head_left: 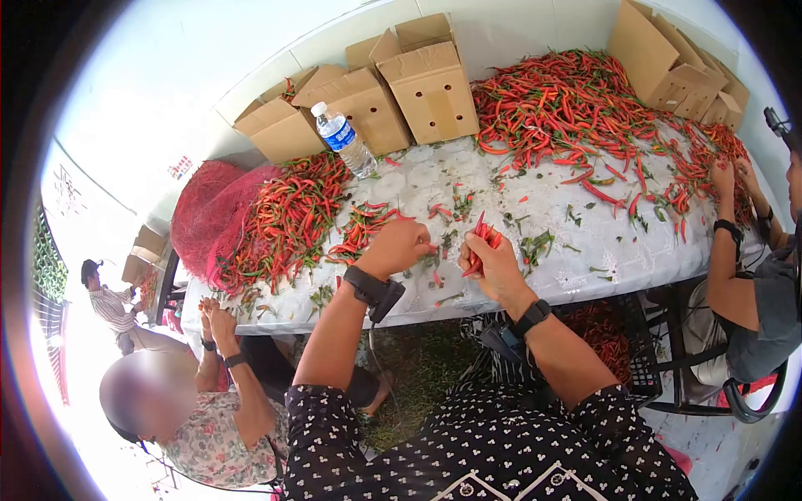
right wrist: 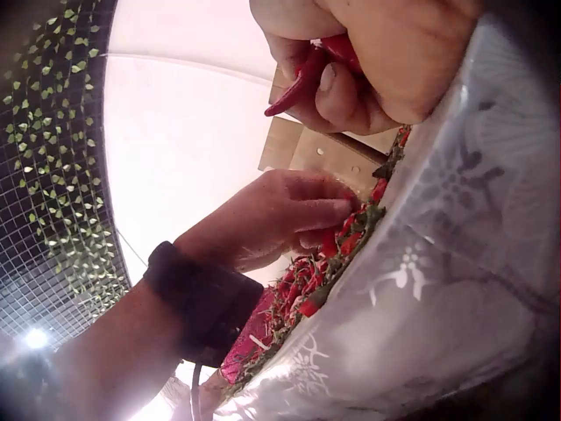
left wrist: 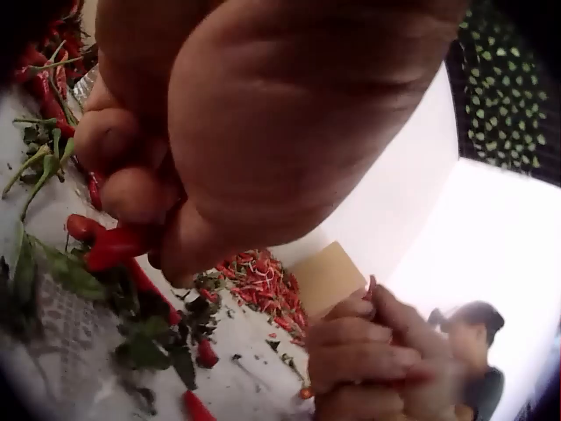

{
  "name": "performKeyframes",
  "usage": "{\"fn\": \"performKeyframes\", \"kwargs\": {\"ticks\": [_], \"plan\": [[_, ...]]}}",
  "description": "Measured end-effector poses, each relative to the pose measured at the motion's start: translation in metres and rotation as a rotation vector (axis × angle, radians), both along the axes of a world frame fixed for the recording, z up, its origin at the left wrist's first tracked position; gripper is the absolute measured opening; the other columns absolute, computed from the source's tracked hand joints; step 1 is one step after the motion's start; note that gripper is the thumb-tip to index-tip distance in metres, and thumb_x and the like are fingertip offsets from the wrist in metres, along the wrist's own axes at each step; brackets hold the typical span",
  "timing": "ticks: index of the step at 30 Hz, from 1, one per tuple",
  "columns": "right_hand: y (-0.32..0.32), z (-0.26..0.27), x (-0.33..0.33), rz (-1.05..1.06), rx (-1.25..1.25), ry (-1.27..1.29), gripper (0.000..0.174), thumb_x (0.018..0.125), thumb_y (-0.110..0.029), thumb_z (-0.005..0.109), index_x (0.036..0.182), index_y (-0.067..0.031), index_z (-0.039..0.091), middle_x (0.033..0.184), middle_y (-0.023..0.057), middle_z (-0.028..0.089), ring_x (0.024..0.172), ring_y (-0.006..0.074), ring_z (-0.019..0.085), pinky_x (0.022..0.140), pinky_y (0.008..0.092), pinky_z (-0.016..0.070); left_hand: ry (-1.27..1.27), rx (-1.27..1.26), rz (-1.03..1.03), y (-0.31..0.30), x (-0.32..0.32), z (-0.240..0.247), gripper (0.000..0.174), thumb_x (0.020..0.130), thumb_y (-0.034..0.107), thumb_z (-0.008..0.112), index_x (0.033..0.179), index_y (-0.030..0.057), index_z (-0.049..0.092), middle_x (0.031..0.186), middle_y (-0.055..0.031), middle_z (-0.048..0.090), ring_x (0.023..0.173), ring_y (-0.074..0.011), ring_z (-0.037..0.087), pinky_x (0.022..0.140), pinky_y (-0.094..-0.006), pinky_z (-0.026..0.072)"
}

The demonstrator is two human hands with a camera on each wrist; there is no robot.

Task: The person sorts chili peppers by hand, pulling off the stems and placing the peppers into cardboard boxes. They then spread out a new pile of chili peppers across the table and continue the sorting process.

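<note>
Red chilies (head_left: 480, 242) lie in the curled fingers of my right hand (head_left: 499, 265), with one tip poking out past the thumb; the right wrist view shows that chili (right wrist: 302, 83) too. To its left, my left hand (head_left: 398, 248) is held over the table with curled fingers. In the left wrist view a red chili piece (left wrist: 118, 247) is pinched at the fingertips of the left hand (left wrist: 237, 132). The two hands are apart. Loose chilies (head_left: 363, 230) and green stems (head_left: 536, 246) lie on the tabletop (head_left: 418, 188) around them.
A large chili heap (head_left: 568, 104) is at the back right, another (head_left: 292, 209) beside a red net bag (head_left: 213, 217) at left. A water bottle (head_left: 344, 140) stands before cardboard boxes (head_left: 428, 92). People work at both table ends; a crate (head_left: 639, 351) is below.
</note>
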State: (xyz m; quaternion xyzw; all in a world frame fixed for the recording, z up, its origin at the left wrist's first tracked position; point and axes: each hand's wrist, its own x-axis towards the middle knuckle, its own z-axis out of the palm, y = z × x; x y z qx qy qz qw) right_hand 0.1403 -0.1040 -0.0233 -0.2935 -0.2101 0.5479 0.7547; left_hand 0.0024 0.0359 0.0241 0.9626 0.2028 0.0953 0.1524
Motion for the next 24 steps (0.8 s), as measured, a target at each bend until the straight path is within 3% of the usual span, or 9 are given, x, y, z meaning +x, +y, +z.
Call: {"fn": "performKeyframes", "kwargs": {"ticks": [2,12,18,21,23,24], "plan": [[-0.001,0.001,0.000,-0.001,-0.002,0.000,0.013,0.085,-0.013,0.055,0.079,-0.0072,0.045,0.061,0.0030,0.049,0.049,0.0129,0.050,0.036,0.0226,0.0279,0.042,0.057,-0.070,-0.002,0.003,-0.001,0.011,0.069,0.015,0.058,0.072,0.0045,0.060,0.069,-0.0148,0.059,0.071,-0.0324,0.057,0.063,-0.0411,0.0439],[0.000,-0.001,0.000,0.004,-0.002,0.004,0.013,0.085,-0.013,0.055,0.078,-0.0077,0.045,0.061,0.0022,0.049,0.049,0.0127,0.050,0.038,0.0237,0.0307,0.132,0.176,-0.142,0.004,0.007,-0.009,0.008,0.068,0.010,0.055,0.072,0.0034,0.053,0.070,-0.0161,0.056,0.073,-0.0358,0.054,0.064,-0.0447,0.0419],[0.000,-0.005,0.002,0.032,0.021,-0.006,0.010,0.085,-0.014,0.055,0.083,-0.0065,0.049,0.065,0.0042,0.052,0.053,0.0145,0.050,0.040,0.0236,0.0307,0.116,0.061,-0.041,-0.004,0.004,-0.003,0.012,0.068,0.009,0.052,0.077,0.0013,0.056,0.074,-0.0194,0.057,0.072,-0.0364,0.055,0.064,-0.0420,0.0435],[-0.001,-0.003,0.002,0.019,-0.005,-0.027,0.010,0.085,-0.014,0.056,0.083,-0.0066,0.049,0.065,0.0044,0.052,0.053,0.0144,0.051,0.040,0.0233,0.0307,0.087,0.032,-0.046,-0.002,0.003,0.002,0.015,0.070,0.010,0.053,0.081,0.0009,0.058,0.075,-0.0169,0.059,0.072,-0.0328,0.058,0.064,-0.0399,0.0447],[-0.003,-0.001,0.002,0.017,-0.012,-0.028,0.010,0.085,-0.014,0.055,0.082,-0.0063,0.049,0.064,0.0045,0.051,0.053,0.0147,0.050,0.040,0.0237,0.0309,-0.100,-0.376,0.086,-0.003,0.001,0.017,0.016,0.074,0.013,0.056,0.082,0.0002,0.059,0.070,-0.0081,0.059,0.065,-0.0208,0.058,0.060,-0.0330,0.0451],[-0.003,0.000,0.001,0.017,-0.020,-0.029,0.010,0.085,-0.013,0.055,0.082,-0.0060,0.048,0.064,0.0047,0.051,0.053,0.0149,0.050,0.041,0.0240,0.0311,-0.155,-0.481,0.184,-0.006,0.001,0.025,0.013,0.076,0.011,0.058,0.079,-0.0017,0.057,0.066,-0.0022,0.057,0.058,-0.0106,0.055,0.054,-0.0275,0.0433]]}}
